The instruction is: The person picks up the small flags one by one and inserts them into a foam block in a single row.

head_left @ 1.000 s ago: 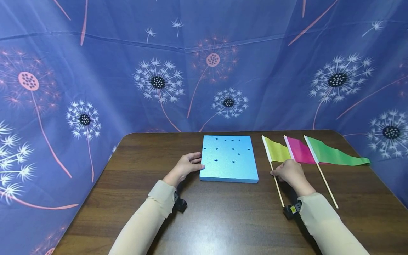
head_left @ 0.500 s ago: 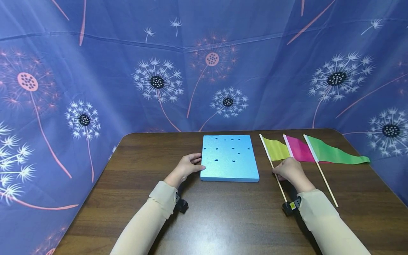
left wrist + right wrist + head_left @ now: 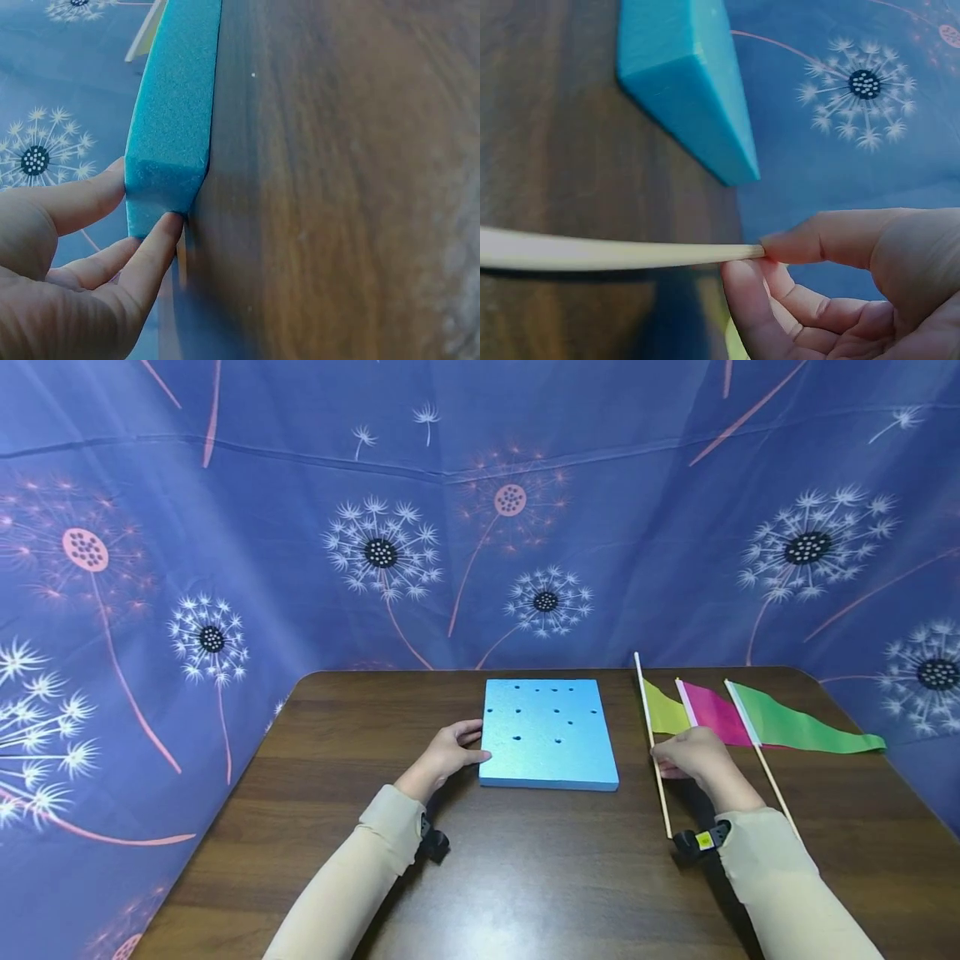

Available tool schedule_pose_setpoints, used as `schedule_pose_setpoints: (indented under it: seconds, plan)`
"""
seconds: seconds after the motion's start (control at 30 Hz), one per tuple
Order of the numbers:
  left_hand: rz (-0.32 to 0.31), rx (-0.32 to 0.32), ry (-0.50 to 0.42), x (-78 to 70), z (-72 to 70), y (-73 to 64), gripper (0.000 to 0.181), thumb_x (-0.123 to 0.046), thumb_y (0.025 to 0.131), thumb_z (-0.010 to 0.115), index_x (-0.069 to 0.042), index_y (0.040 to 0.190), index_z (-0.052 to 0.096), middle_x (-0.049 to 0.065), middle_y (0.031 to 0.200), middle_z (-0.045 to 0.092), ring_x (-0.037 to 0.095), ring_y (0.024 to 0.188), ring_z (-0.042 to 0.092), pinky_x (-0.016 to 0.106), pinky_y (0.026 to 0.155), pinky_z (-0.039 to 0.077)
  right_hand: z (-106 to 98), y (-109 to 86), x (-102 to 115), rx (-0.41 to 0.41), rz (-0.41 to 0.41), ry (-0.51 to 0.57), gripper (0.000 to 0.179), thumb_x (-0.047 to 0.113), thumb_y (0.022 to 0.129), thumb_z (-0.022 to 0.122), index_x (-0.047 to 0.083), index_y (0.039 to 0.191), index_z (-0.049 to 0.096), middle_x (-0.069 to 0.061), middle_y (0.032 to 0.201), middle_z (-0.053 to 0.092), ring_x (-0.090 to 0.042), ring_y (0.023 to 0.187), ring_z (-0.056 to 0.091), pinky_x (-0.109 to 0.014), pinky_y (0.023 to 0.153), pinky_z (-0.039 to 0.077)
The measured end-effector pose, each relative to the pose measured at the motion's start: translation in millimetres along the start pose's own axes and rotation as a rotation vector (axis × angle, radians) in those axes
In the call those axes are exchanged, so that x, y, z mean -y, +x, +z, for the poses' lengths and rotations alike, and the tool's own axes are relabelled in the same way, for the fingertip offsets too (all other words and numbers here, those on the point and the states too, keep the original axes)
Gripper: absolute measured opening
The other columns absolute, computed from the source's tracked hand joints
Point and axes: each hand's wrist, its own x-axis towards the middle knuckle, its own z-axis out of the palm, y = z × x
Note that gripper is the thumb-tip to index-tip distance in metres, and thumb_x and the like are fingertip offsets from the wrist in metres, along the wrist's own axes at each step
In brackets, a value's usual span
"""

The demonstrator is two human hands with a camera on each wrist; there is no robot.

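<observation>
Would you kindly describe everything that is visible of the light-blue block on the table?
The light-blue, foam-like block is a flat, roughly square slab. Small dark holes, unevenly spaced, dot its top; nothing stands in them. It lies on the brown wood-grained table, broad face up, and the bare left hand grips its left edge near the front corner.

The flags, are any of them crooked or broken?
One stands out: the yellow flag slants differently from the pink flag and green pennant, probably because the right hand pinches its stick. I see no tears, though the hand hides parts of them.
</observation>
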Motion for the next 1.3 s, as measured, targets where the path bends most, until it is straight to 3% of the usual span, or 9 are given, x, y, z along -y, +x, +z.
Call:
schedule_pose_setpoints:
  seconds: [0.23,0.63,1.03,1.3]
  plan:
    - [0.004,-0.011,0.023,1.2,4.7,0.4,0.063,0.002,0.085,0.07,-0.004,0.142,0.046,0.017,0.142,0.051,0.029,0.134,0.047,0.036,0.103,0.048,-2.4,-1.4,10.7,-0.002,-0.041,0.12,0.032,-0.001,0.088,0.058,-0.028,0.104,0.056,-0.002,0.065,0.066,-0.005,0.058,0.064,-0.024,0.059,0.059]
    - [-0.005,-0.023,0.049,1.1,8.8,-0.3,0.063,0.001,0.086,0.069,-0.007,0.143,0.045,0.014,0.143,0.051,0.027,0.135,0.046,0.039,0.106,0.045,-8.3,-4.7,27.0,-0.103,-0.103,0.103,0.036,0.002,0.091,0.056,-0.026,0.112,0.055,0.0,0.069,0.067,-0.004,0.06,0.064,-0.025,0.062,0.06]
    - [0.019,-0.039,0.088,0.0,8.1,-1.7,0.062,0.002,0.086,0.069,-0.006,0.143,0.045,0.013,0.144,0.05,0.028,0.132,0.049,0.033,0.096,0.052,-9.0,-5.5,41.4,-0.176,-0.17,0.152,0.032,0.0,0.092,0.055,-0.025,0.11,0.055,0.008,0.065,0.064,0.001,0.056,0.064,-0.021,0.06,0.058]
    - [0.008,-0.03,0.092,-2.0,6.4,-1.0,0.062,0.001,0.087,0.069,-0.007,0.144,0.044,0.013,0.145,0.049,0.028,0.133,0.048,0.035,0.098,0.051,-10.0,-7.0,58.5,-0.23,-0.163,0.123,0.033,0.006,0.094,0.057,-0.02,0.113,0.057,0.008,0.068,0.061,0.003,0.057,0.063,-0.02,0.062,0.058]
